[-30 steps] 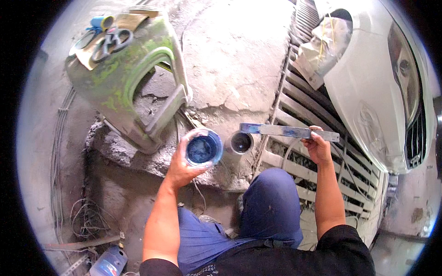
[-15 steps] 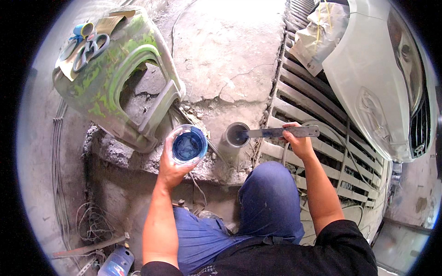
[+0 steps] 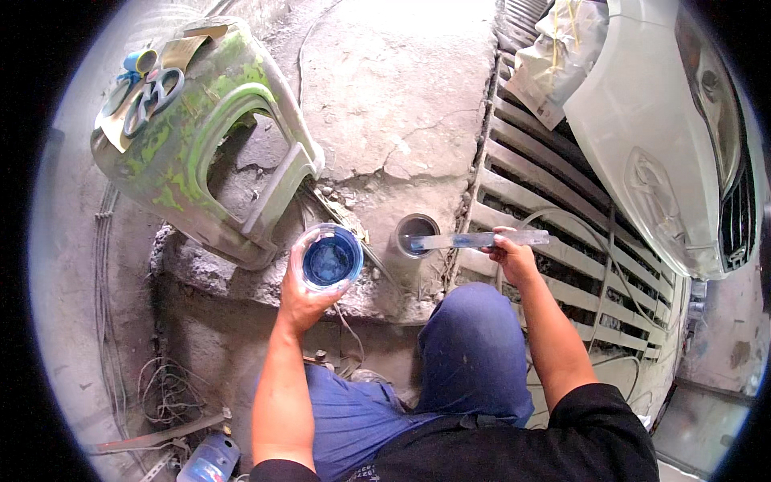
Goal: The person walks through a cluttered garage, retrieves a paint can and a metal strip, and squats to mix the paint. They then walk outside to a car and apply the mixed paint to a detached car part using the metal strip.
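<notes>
A clear plastic cup of blue liquid (image 3: pixel 329 261) is in my left hand (image 3: pixel 303 302), whose fingers wrap round it. My right hand (image 3: pixel 510 255) grips a long flat stirring stick (image 3: pixel 466 239) with blue smears. The stick lies roughly level, its far end over or inside the rim of a second, grey cup (image 3: pixel 404 225) standing on the cracked concrete ledge (image 3: pixel 401 104), to the right of the blue cup.
A worn green plastic stool (image 3: pixel 169 177) carries scissors (image 3: pixel 161 95), tape (image 3: pixel 140 61) and cardboard. At right, a white bumper (image 3: pixel 642 104) and wrapped bundle (image 3: pixel 554 60) lie by a slatted grate (image 3: pixel 530 177). Tangled cables (image 3: pixel 161 386) and a jug (image 3: pixel 207 458) sit lower left.
Over the last second my right hand and the stick have moved left and down, bringing the stick's end to the grey cup. The blue cup in my left hand has shifted slightly left.
</notes>
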`<state>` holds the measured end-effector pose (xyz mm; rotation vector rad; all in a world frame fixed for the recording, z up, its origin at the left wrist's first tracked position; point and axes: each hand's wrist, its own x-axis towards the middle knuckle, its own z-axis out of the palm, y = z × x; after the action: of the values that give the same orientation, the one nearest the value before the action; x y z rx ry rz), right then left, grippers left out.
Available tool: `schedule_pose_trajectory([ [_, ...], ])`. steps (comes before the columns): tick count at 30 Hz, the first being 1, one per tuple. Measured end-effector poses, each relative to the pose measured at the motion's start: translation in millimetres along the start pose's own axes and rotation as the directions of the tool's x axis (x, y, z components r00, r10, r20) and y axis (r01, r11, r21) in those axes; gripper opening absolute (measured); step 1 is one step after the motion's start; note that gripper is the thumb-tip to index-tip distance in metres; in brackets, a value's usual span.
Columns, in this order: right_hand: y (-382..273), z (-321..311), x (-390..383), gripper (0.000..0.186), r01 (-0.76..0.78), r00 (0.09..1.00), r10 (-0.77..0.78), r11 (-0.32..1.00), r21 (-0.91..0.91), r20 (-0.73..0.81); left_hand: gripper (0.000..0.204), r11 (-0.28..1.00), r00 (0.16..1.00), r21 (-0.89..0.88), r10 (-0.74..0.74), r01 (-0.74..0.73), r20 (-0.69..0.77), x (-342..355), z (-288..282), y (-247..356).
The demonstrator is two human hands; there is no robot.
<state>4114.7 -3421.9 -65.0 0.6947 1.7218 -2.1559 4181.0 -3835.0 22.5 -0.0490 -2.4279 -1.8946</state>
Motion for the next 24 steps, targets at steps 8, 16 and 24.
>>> schedule_pose_trajectory([
  [8, 27, -53, 1, 0.031, -0.07, 0.997, 0.072, 0.962, 0.266, 0.001, 0.078, 1.0, 1.0, 0.023, 0.001, 0.0, -0.005, 0, 3, 3],
  [16, 33, -65, -13, 0.031, -0.025, 1.0, 0.022, 0.94, 0.34, 0.011, 0.079, 1.0, 1.0, -0.007, -0.019, 0.019, 0.01, 0, 6, -6],
  [24, 27, -62, -23, 0.031, -0.011, 1.0, 0.007, 0.957, 0.289, 0.016, 0.079, 0.999, 1.0, 0.032, 0.013, -0.013, 0.015, 2, 7, -7],
])
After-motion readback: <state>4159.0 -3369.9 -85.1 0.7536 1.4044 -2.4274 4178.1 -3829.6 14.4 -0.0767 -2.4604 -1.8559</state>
